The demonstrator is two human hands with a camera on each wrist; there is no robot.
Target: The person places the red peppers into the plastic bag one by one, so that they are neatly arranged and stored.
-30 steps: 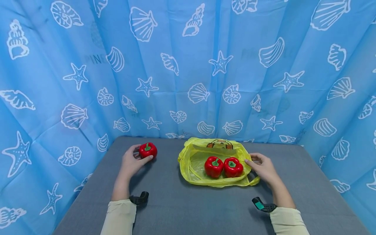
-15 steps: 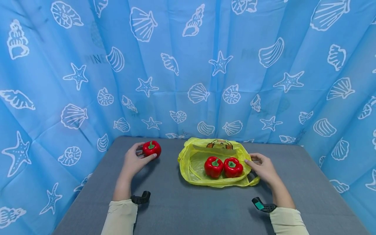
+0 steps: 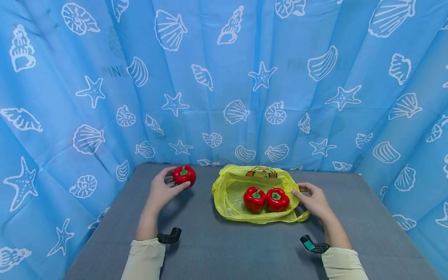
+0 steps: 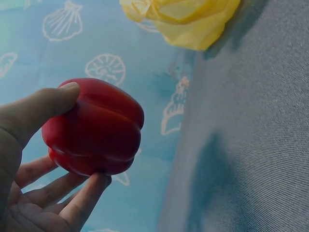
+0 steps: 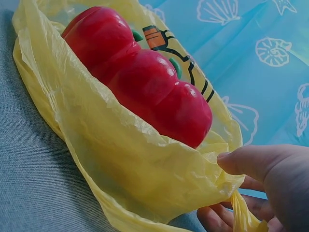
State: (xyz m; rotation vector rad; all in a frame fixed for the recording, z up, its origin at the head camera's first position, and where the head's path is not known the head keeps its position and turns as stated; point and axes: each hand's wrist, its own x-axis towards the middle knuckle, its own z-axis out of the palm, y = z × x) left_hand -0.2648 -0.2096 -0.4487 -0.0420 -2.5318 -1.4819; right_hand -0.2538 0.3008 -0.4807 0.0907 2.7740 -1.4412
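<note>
A red bell pepper (image 3: 184, 175) with a green stem is pinched between the thumb and fingers of my left hand (image 3: 163, 191), left of the bag. In the left wrist view that pepper (image 4: 96, 128) hangs above the table, its shadow on the cloth. A yellow plastic bag (image 3: 231, 212) lies with its mouth spread wide. Inside it, side by side, are two more red bell peppers, a left one (image 3: 254, 199) and a right one (image 3: 278, 200). My right hand (image 3: 315, 199) pinches the bag's right rim, thumb on the inner side, as the right wrist view shows.
The table has a grey cloth (image 3: 224, 249). A blue curtain (image 3: 224, 77) with white shell prints hangs behind it and at both sides. A loop of the bag's handle (image 3: 303, 214) trails at its right front. Each wrist wears a black camera mount.
My left hand has moved slightly right and upward with the pepper. The right hand, the bag and the two peppers inside have stayed put.
</note>
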